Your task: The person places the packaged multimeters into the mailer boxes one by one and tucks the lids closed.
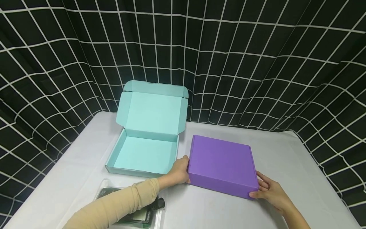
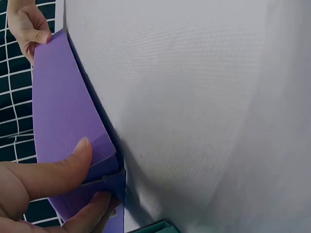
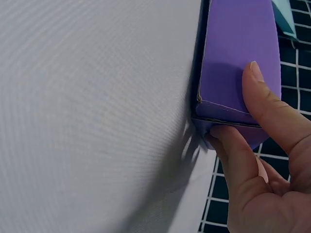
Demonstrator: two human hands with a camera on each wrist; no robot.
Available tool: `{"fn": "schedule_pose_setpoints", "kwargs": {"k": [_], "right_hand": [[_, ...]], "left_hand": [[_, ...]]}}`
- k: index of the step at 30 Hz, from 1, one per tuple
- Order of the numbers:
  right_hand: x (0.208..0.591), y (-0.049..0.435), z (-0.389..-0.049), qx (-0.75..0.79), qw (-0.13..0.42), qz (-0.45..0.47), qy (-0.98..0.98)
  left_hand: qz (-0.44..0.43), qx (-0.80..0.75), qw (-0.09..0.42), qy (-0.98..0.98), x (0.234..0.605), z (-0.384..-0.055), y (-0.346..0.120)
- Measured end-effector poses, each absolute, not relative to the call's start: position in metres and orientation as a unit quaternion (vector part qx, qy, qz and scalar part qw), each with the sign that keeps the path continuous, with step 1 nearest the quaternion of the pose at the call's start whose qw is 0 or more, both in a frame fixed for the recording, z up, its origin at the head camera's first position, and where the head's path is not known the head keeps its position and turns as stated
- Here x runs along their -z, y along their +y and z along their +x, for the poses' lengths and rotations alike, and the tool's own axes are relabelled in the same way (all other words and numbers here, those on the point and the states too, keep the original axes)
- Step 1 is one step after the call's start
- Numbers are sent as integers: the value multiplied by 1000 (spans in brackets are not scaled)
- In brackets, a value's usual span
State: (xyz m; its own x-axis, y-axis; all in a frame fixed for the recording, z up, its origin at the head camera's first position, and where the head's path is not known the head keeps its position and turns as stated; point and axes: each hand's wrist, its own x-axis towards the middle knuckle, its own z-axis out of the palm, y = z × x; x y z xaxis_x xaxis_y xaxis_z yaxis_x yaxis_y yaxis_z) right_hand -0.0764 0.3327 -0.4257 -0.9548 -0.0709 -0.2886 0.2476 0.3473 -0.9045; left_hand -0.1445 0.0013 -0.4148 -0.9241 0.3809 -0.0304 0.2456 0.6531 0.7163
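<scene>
A closed purple cardboard box [image 1: 223, 162] lies right of centre in the head view, its lid side up. My left hand [image 1: 179, 171] holds its left end; in the left wrist view the thumb [image 2: 73, 167] presses the front face while the fingers bend round the corner onto the side. At the opposite end, my right hand [image 1: 270, 192] grips the front right corner. The right wrist view shows that thumb [image 3: 260, 90] on the front face and the fingers against the end wall. Left of the purple box stands an open light teal box [image 1: 145, 154], nothing inside it, with its lid raised.
A clear plastic package [image 1: 140, 218] with dark green and black contents lies at the front left, partly hidden under my left sleeve [image 1: 114, 203]. Everything stands on a white cloth-covered table [image 1: 211, 210]. Behind it hangs a black curtain [image 1: 234, 70] with a white grid.
</scene>
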Motion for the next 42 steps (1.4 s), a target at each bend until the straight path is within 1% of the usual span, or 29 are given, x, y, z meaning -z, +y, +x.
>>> {"fn": "schedule_pose_setpoints", "kwargs": {"k": [13, 21, 26, 38, 40, 42], "right_hand": [[426, 335, -79, 571, 144, 70, 805], [422, 335, -81, 552, 138, 40, 821], [422, 335, -81, 538, 135, 39, 831], [423, 334, -80, 528, 127, 51, 838], [424, 333, -80, 530, 126, 56, 836], [424, 332, -81, 532, 126, 58, 835]], "left_hand": [[173, -363, 35, 915, 424, -144, 7], [180, -357, 7, 917, 424, -141, 7], [179, -360, -11, 916, 424, -140, 8], [171, -360, -15, 917, 426, -139, 8], [171, -378, -12, 910, 426, -140, 6], [163, -399, 4, 902, 426, -141, 4]]}}
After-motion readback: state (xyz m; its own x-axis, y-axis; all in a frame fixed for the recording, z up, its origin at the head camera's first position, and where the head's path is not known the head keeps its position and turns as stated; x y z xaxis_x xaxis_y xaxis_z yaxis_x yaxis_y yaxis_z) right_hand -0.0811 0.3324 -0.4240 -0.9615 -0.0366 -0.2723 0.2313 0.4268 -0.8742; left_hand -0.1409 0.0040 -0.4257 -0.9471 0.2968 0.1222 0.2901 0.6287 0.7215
